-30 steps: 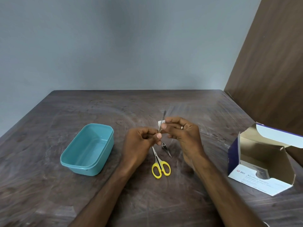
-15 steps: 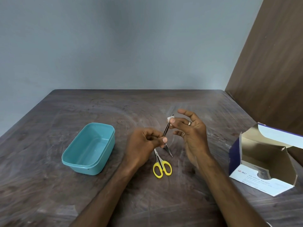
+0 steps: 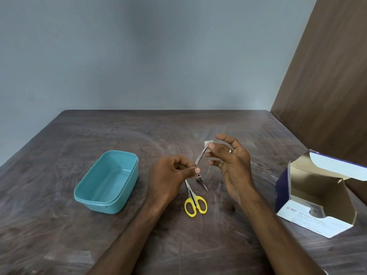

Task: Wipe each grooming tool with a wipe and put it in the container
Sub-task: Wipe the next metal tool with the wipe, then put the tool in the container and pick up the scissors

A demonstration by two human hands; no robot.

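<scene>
- Head view: my left hand point(image 3: 170, 175) had its fingers point(image 3: 196, 170) clamped on the lower end of a thin metal nail file point(image 3: 200, 157), held tilted above the worktop point(image 3: 139, 245).
- My right hand point(image 3: 232, 167) pinched a small white wipe point(image 3: 208, 143) against the file's top tip with thumb and forefinger; the other fingers were spread apart.
- So I'd say I was mid-wipe on tool number one.
- The teal container point(image 3: 107, 181) sat off to my left with nothing in it that I could see.
- Yellow scissors point(image 3: 194, 201) and what looked like tweezers point(image 3: 202, 181) lay on the worktop just below my hands, unwiped I reckon.
- An open swab box point(image 3: 317, 197) sat to the right.
- Next move, probably: finish the stroke, then carry the file left and drop it in the container.
</scene>
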